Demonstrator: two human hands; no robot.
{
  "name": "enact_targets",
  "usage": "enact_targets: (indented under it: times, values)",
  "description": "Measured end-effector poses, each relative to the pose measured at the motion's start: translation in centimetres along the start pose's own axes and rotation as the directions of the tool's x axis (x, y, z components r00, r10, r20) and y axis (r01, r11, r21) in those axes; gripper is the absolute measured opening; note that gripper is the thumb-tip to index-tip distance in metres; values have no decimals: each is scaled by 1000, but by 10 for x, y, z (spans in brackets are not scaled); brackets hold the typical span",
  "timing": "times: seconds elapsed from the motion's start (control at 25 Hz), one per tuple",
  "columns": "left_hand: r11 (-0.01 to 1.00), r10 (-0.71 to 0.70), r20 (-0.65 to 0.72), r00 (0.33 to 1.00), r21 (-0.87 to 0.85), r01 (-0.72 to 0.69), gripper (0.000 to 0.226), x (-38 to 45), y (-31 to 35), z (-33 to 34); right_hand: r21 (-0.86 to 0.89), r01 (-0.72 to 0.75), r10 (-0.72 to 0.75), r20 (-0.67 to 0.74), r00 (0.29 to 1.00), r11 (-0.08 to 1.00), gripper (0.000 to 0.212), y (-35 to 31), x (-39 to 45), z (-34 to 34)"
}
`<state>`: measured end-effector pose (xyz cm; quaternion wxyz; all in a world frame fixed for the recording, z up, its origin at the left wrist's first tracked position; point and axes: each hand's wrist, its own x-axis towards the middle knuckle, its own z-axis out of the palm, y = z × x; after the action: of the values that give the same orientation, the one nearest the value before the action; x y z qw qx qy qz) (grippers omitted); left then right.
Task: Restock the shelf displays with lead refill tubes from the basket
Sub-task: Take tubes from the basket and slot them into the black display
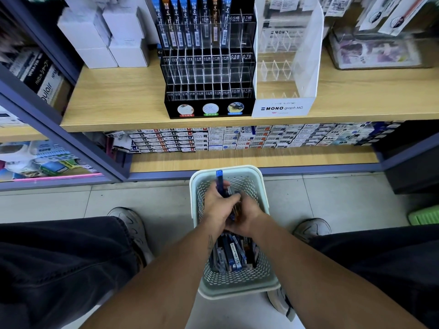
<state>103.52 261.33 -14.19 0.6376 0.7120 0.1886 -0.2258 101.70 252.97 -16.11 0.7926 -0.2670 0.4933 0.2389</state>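
Lead refill tubes (231,254) are lying in a loose pile in the near end of the basket (240,284), long axes mostly running front-to-back, labels facing up, some slanting. One blue tube (219,180) is sticking up out of your left hand (217,205), long axis near upright, its blue cap end pointing away from you toward the shelf. You're gripping that tube w/ the left fingers curled round its lower part. Your right hand (248,216) is pressing in just beside the left, both over the middle of the basket; its fingers are curling around a small bunch of tubes (235,211), blue and orange-brown, which are showing between the two hands. How many are in the bunch, can't tell.

Basket is pale green w/ holes in the walls, sitting on the tile floor (344,200) between your shoes, just in front of the bottom shelf. Up on the wood shelf (114,103), the black display rack (209,79) is holding a row of tubes (190,24) standing upright in its back tier only; front tiers are showing bare clear slots w/ size labels. Right beside it, touching, a clear MONO stand (285,74) is sitting w/ its dividers bare. White boxes (107,36) are stacking up left of the rack.
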Motion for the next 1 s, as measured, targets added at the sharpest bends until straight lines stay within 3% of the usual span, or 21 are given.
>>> enact_targets:
  times: [0.12,0.36,0.52,0.72,1.0]
  values:
    - [999,13,33,999,-51,-11,42,1,-5,2,170,52,-58,33,998,984,55,1,12,1]
    - [985,-18,0,1000,-173,17,38,-7,1,7,282,68,-97,88,991,957,53,0,9,12]
    - [989,-31,0,1000,-143,31,33,2,-6,1,289,51,-77,80,994,956,62,-3,11,14]
    - [996,-70,67,995,-50,73,14,6,-7,-2,139,50,-59,59,997,989,66,-6,14,16]
    - [992,-75,201,977,-89,94,8,-9,26,-5,-218,265,-259,57,964,939,54,-25,-21,24]
